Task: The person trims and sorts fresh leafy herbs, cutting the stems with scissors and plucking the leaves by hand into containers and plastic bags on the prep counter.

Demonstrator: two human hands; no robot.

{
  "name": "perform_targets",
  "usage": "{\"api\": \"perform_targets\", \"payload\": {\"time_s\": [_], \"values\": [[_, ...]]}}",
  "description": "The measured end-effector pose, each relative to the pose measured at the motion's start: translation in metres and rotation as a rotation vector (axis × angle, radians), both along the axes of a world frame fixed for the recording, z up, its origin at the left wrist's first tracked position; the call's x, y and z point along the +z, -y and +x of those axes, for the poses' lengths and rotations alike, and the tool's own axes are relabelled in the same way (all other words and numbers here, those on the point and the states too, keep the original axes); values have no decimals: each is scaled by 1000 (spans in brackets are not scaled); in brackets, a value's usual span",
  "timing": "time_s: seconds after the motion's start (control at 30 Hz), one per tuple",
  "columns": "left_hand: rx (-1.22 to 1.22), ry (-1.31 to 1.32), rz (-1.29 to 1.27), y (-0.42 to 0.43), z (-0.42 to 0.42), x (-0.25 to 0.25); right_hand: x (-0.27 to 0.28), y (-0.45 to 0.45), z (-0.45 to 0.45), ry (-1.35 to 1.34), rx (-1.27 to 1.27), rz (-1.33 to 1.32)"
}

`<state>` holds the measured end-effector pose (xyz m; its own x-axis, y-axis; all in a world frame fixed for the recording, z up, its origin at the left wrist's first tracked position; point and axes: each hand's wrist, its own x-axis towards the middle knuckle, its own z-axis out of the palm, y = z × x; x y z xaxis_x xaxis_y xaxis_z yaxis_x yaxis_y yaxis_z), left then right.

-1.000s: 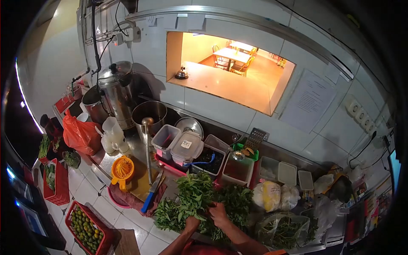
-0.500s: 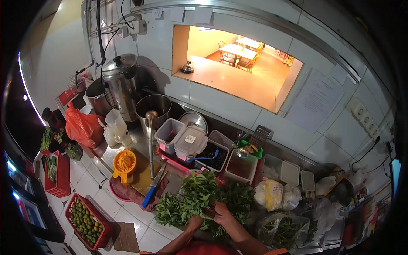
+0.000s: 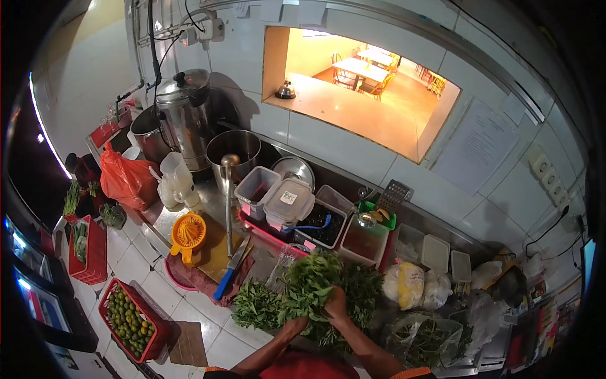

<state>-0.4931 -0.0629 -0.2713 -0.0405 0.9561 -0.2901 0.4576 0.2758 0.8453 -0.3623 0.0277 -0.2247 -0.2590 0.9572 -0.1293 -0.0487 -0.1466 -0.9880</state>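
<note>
A bunch of leafy green herbs (image 3: 309,275) is held up in front of me, over more of the same greens. My left hand (image 3: 295,326) is closed around its lower stems, its fingers partly covered by leaves. Higher up, on the right side of the bunch, my right hand (image 3: 336,306) is closed on the greens with its fingertips hidden. A loose pile of herbs (image 3: 255,307) lies to the left, and a darker heap (image 3: 360,292) spreads to the right. Clear plastic (image 3: 278,270) lies just behind the bunch.
A blue-handled knife (image 3: 231,268) and orange citrus juicer (image 3: 189,232) lie left on the counter. Behind are lidded tubs (image 3: 288,201), a steel pot (image 3: 233,146) and a grater (image 3: 394,194). An open bag of greens (image 3: 424,338) sits right. A red crate (image 3: 148,328) of limes stands lower left.
My right hand has shifted up and slightly right along the herbs, and the bunch has moved right. The whole view has also shifted slightly.
</note>
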Motion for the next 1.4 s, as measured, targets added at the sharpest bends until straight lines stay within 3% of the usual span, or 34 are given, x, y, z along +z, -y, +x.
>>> {"api": "perform_targets", "payload": {"time_s": [0.07,0.1,0.13,0.17,0.27,0.33,0.47,0.57,0.63,0.67,0.7,0.73,0.77,0.8,0.9,0.93,1.0,1.07,1.13,1.2,1.27,1.4], "values": [[-8,18,-88,-4,-4,4,10,-3,3,-85,70,-90],[-83,-65,-169,-8,-7,5,11,-7,2,328,47,35],[-166,-149,-244,-12,-11,6,34,-5,-3,540,19,343],[-140,-202,-197,-15,-14,10,60,-1,-8,748,-1,650],[-8,-289,82,-18,-19,10,73,-3,-4,734,71,730],[442,102,142,-28,-13,33,74,-5,2,863,306,902],[477,368,-71,-36,-18,62,88,-8,3,887,326,985],[348,305,83,-38,-16,63,91,-9,3,1049,352,950],[722,935,-288,-47,-17,72,84,-10,5,937,321,976],[290,420,-79,-40,-21,57,84,-7,5,920,330,996],[44,-157,204,-32,-24,43,85,-3,4,839,280,833],[40,-57,263,-33,-21,7,83,-2,0,741,248,678],[9,-112,69,-34,-19,42,77,-4,2,722,277,622],[-74,-265,94,-38,-17,2,68,-13,2,697,321,575],[69,178,-172,-36,-17,58,72,-19,9,677,354,413],[-73,-4,-204,-38,-21,71,76,-20,12,728,386,376],[72,101,-318,-48,-5,5,87,-16,8,735,407,516],[112,140,-227,-39,-1,30,101,-12,4,747,413,649],[141,174,-142,-36,1,37,113,0,-4,929,433,981],[301,242,-139,-39,12,27,110,4,-4,991,437,938],[255,226,-113,-33,4,43,97,-1,1,903,307,827],[139,213,-68,-26,-2,52,94,-13,12,959,359,702]]}}
